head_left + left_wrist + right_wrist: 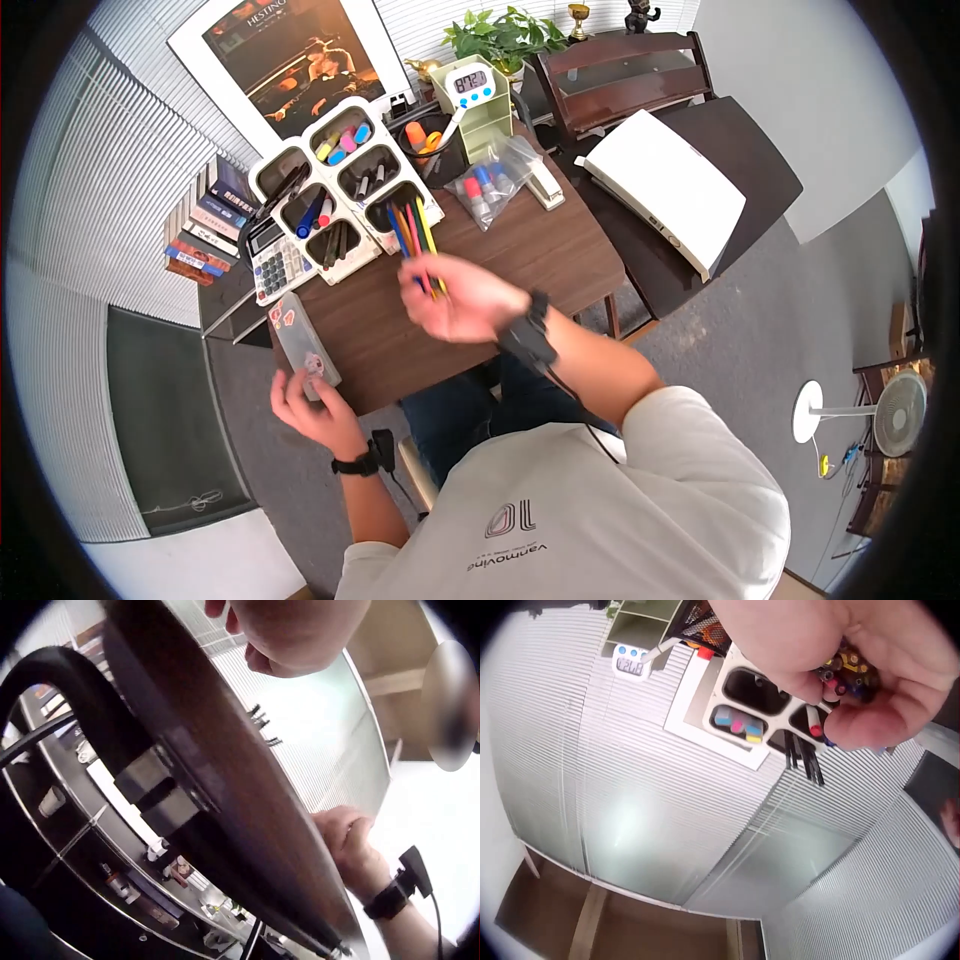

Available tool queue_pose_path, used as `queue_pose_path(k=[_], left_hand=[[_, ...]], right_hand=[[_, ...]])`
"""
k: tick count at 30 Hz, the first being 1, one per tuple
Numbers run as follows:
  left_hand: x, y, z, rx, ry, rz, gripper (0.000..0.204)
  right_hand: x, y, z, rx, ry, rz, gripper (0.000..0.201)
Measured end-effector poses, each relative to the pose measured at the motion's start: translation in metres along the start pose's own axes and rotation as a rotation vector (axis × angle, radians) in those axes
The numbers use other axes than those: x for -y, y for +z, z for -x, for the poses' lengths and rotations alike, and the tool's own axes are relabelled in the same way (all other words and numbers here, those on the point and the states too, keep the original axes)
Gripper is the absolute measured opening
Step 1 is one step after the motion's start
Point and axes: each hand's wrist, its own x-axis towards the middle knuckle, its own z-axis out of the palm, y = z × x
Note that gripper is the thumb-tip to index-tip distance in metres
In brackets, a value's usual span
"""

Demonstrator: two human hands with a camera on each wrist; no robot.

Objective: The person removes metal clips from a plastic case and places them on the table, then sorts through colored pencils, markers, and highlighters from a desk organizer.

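My right hand (pixel 455 300) grips a bundle of colored pencils (pixel 427 222) over the table's middle. In the head view their far ends overlap the front right compartment of a white desk organizer (pixel 378 240). The right wrist view shows the pencils' near ends (pixel 847 675) bunched inside the curled fingers. My left hand (pixel 318 412) is at the table's front left edge, fingers loosely bent by the near end of a translucent pencil case (pixel 300 335) with stickers. The left wrist view catches only part of that hand (pixel 300 630), above the table edge.
Other organizer compartments hold markers, pens and highlighters. A calculator (pixel 280 262) and books (pixel 212 222) stand left. Behind are a black mesh pen cup (pixel 450 165), a digital timer (pixel 470 84), a bag of markers (pixel 490 185) and a stapler (pixel 545 185). A white box-shaped device (pixel 670 190) is at right.
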Motion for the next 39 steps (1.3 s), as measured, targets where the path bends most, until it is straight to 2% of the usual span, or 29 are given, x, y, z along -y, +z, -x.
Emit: queue_pose_path(k=[2,3,4,5,7,8,9,10,11,12,13,14,15,16,18,19,20,25,27,29,31,36,37,39], left_hand=[[-0.007,-0.007,0.012,0.164,0.125,0.168,0.031],[-0.028,-0.009,0.008,0.174,0.109,0.175,0.031],[-0.064,-0.010,-0.004,0.472,-0.239,0.602,0.033],[-0.095,-0.006,-0.013,0.748,-0.600,1.028,0.036],[-0.138,0.018,-0.023,0.767,-0.654,1.491,0.038],[-0.142,0.030,-0.030,0.758,-0.656,1.502,0.038],[-0.143,0.042,-0.035,0.891,-0.449,1.356,0.039],[-0.144,0.056,-0.040,1.010,-0.238,1.198,0.040],[-0.149,0.074,-0.038,0.974,-0.245,1.322,0.032],[-0.153,0.084,-0.044,0.960,-0.161,1.288,0.024],[-0.156,0.092,-0.050,0.943,-0.076,1.253,0.016],[-0.158,0.101,-0.055,0.946,-0.066,1.268,0.016],[-0.156,0.110,-0.059,0.970,0.020,1.227,0.012],[-0.153,0.118,-0.060,0.992,0.104,1.183,0.009],[-0.145,0.135,-0.055,1.034,0.106,1.224,0.010],[-0.141,0.142,-0.052,1.069,0.102,1.257,0.012],[-0.135,0.145,-0.050,1.113,0.053,1.251,0.015],[-0.130,0.148,-0.052,1.102,-0.028,1.398,0.026],[-0.126,0.147,-0.050,1.206,-0.415,1.496,0.029],[-0.119,0.152,-0.044,1.178,-0.481,1.589,0.028],[-0.114,0.150,-0.039,1.221,-0.683,1.770,0.025],[-0.107,0.154,-0.038,1.298,-0.834,1.831,0.013],[-0.107,0.153,-0.038,1.288,-0.837,1.836,0.013],[-0.110,0.152,-0.039,1.268,-0.946,1.850,0.015]], right_hand=[[-0.032,0.001,0.034,-0.050,-0.034,0.218,0.022],[-0.046,-0.002,0.048,-0.075,-0.051,0.372,0.022],[-0.057,0.000,0.058,-0.104,-0.115,0.617,0.022],[-0.063,-0.002,0.063,-0.210,-0.177,1.022,0.023],[-0.077,0.002,0.062,-0.302,-0.693,1.524,0.026],[-0.077,-0.012,0.056,-0.331,-0.740,1.654,0.027],[-0.073,-0.017,0.053,-0.336,-0.740,1.665,0.027],[-0.066,-0.020,0.051,-0.373,-0.793,1.800,0.028],[-0.058,-0.020,0.050,-0.413,-0.847,1.934,0.029],[-0.048,-0.018,0.050,-0.476,-0.838,2.021,0.031],[-0.041,-0.007,0.050,-0.523,-0.905,1.919,0.036],[-0.029,-0.009,0.047,-0.487,-1.021,2.004,0.040],[-0.019,-0.012,0.045,-0.447,-1.135,2.085,0.044],[-0.015,-0.014,0.047,-0.459,-1.137,2.091,0.044],[-0.010,-0.016,0.051,-0.602,-1.136,2.149,0.048],[-0.011,-0.018,0.051,-0.612,-1.125,2.157,0.048],[-0.012,-0.021,0.050,-0.638,-1.128,2.170,0.046],[-0.013,-0.028,0.049,-0.681,-1.065,2.272,0.042],[-0.013,-0.027,0.048,-0.666,-1.125,2.217,0.035],[-0.015,-0.023,0.049,-0.641,-1.090,2.246,0.033],[-0.014,-0.022,0.049,-0.624,-1.058,2.270,0.031],[-0.014,-0.028,0.048,-0.581,-1.011,2.308,0.028],[-0.013,-0.030,0.047,-0.573,-1.003,2.314,0.028],[-0.012,-0.030,0.046,-0.572,-1.001,2.352,0.032]])
